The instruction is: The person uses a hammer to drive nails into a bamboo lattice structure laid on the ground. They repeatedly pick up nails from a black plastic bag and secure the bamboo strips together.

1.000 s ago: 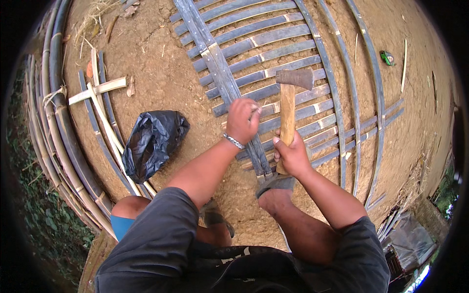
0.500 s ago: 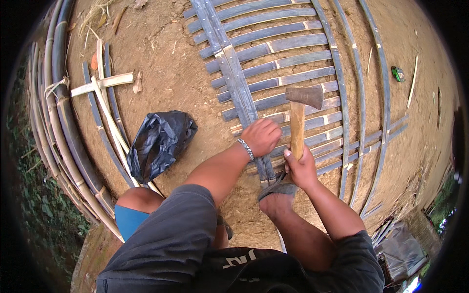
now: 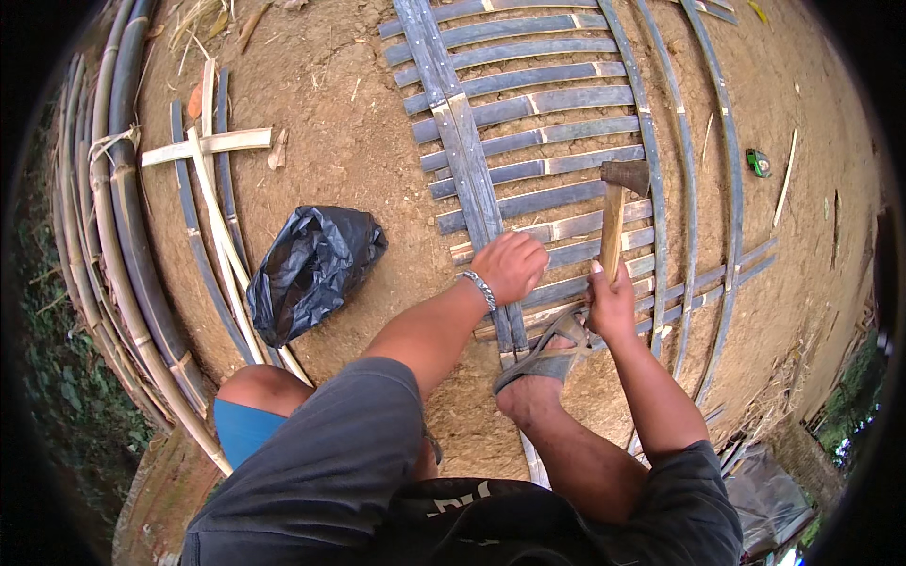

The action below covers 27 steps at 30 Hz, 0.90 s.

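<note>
My left hand, a chain bracelet at its wrist, is closed over the lower part of a long split-bamboo rail. Its fingers curl downward, and whatever they pinch is hidden. In my right hand is the wooden handle of a hatchet, held with its dark metal head up, over the slats. Bamboo slats lie crosswise from the rail to another long strip, like a ladder. My sandalled foot rests by the rail's near end.
A black plastic bag sits on the dirt to the left, beside crossed bamboo strips. Long bamboo poles run along the left edge. More strips and a green tape measure lie at right.
The hatchet has moved right, away from my left hand, and its head has turned. My left hand stays on the rail. The view has shifted slightly.
</note>
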{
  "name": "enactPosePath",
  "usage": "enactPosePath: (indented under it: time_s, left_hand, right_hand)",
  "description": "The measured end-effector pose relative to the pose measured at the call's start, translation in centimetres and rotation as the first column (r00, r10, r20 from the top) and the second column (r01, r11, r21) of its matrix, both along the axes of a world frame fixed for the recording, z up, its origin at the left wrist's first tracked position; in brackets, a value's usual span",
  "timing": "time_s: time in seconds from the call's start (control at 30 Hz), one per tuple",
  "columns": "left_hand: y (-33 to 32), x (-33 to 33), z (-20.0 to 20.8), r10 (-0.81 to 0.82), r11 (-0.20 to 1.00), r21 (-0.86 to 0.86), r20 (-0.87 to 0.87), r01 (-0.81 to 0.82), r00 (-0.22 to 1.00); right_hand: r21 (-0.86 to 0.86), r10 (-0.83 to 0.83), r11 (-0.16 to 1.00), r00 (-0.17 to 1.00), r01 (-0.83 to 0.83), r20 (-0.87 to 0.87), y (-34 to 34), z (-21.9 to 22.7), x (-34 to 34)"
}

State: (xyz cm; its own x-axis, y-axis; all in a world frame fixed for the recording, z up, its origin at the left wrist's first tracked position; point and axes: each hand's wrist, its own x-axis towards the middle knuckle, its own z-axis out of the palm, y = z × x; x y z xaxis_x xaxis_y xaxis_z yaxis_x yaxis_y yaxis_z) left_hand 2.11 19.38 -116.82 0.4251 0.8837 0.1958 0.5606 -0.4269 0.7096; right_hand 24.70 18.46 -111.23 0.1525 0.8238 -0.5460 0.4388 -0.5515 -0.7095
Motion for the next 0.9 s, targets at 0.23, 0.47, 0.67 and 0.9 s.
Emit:
enactPosePath:
  time_s: [0.23, 0.47, 0.67, 0.9]
  left_hand:
    - [-0.2, -0.2, -1.0, 0.249, 0.968, -0.027, 0.234, -0.250, 0.940]
    - [-0.4, 1.2, -1.6, 0.742, 0.665, 0.010, 0.098, -0.746, 0.663]
    - [0.1, 1.4, -1.6, 0.835, 0.549, -0.015, 0.052, -0.836, 0.547]
    - [0.2, 1.3, -1.6, 0.854, 0.518, -0.063, -0.011, -0.853, 0.520]
  right_hand:
    - [-0.059, -0.101, 0.994, 0.942, 0.087, -0.319, -1.0, 1.0, -3.0]
    - [-0.100, -0.059, 0.995, 0.937, 0.026, -0.344, -2.5, 2.0, -4.0]
    - [-0.174, -0.045, 0.985, 0.936, -0.018, -0.350, -2.9, 2.6, -5.2]
    - [-0.192, -0.032, 0.981, 0.952, -0.029, -0.306, -1.9, 3.7, -5.3]
